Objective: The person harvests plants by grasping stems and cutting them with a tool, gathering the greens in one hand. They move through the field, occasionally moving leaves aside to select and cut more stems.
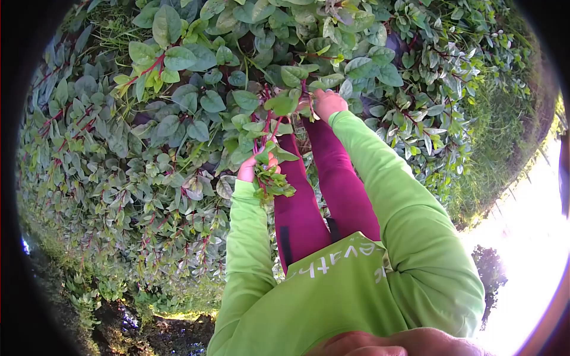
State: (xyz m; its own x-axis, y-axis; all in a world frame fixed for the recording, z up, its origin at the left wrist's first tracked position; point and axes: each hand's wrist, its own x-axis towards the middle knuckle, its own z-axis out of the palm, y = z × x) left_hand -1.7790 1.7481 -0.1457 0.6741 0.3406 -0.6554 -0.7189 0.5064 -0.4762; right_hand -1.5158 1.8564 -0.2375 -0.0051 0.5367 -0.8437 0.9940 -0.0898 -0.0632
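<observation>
The left hand is clutching a bunch of leafy stems beside the magenta trousers, fingers pressed together around it. Farther out, the right hand is pinching a shoot among the red-stemmed greens.

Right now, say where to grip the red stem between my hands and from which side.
Pinch the red stem on its bare stretch below the leaves, probably reaching from the right hand: leaves crowd the top, the left hand holds a bunch.

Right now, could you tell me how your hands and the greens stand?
Left hand grip shut on picked bunch. Right hand closed on stem in plants. Leaves crowd both hands.
</observation>
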